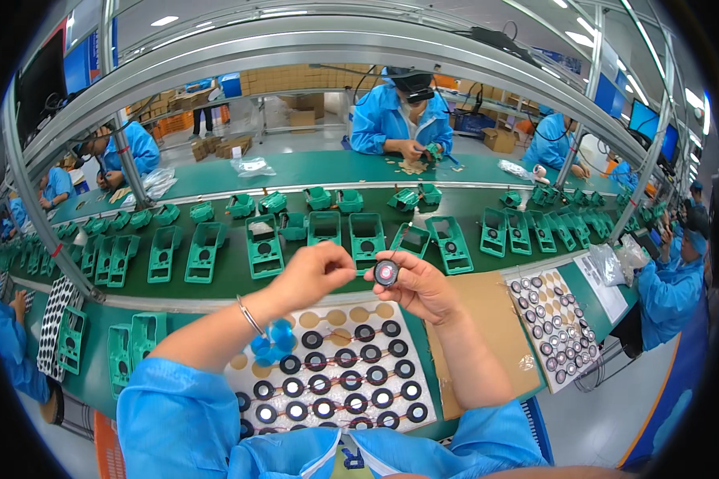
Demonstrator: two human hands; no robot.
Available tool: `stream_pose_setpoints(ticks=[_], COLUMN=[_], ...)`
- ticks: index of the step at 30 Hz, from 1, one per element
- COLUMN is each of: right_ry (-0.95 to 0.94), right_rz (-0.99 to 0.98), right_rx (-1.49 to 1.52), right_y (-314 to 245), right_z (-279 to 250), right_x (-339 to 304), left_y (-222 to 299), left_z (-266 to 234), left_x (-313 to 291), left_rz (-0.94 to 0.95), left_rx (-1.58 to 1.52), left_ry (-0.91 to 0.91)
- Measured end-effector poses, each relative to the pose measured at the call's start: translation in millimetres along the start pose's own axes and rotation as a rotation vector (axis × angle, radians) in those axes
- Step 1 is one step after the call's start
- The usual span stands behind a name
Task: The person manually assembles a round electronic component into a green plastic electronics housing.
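My right hand (425, 289) pinches a small round speaker (386, 273), black-rimmed with a pinkish centre. Close to its left, my left hand (318, 270) has its fingertips pressed together; whether they hold anything small is hidden. Below both hands lies a white foam tray (420, 375) with round recesses. Several black-rimmed speakers (319, 384) with white centres and reddish wires sit in its rows, while some recesses at the far side show only tan discs. Shiny translucent blue round pieces (273, 342) rest on the tray beneath my left wrist, which wears a metal bangle.
Green plastic housings (264, 249) line the belt ahead; a few stand on the bench at left (120, 359). Brown cardboard (479, 335) and a second speaker tray (553, 327) lie to the right. Metal framing (295, 44) spans overhead. Co-workers in blue sit across and at both sides.
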State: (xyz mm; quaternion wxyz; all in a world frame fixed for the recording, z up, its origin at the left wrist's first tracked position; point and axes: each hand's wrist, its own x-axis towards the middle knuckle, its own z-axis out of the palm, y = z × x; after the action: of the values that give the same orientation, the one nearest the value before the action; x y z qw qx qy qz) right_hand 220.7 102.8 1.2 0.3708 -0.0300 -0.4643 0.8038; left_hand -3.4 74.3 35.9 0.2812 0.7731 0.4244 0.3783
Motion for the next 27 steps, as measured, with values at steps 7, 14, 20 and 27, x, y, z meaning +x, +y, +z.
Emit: stream_pose_setpoints(ticks=[7,14,20,27], right_ry=[0.016,0.030,0.041,0.050], right_rz=[-0.147,-0.199,-0.253,-0.270], right_rx=[-0.068,-0.097,-0.145,-0.172], right_y=[-1.3,3.8,6.8,7.6], right_z=[-3.0,9.7,10.4,12.6], right_x=[-3.2,2.1,2.7,-0.4], left_y=[33.6,35.3,37.8,43.8], left_z=[27.8,42.0,45.5,47.6], left_x=[-9.3,-20.6,-8.1,-5.0], left_rz=[0.478,0.638,0.708,0.754], left_rx=[0.371,0.525,0.508,0.582], left_ry=[0.322,0.345,0.489,0.524])
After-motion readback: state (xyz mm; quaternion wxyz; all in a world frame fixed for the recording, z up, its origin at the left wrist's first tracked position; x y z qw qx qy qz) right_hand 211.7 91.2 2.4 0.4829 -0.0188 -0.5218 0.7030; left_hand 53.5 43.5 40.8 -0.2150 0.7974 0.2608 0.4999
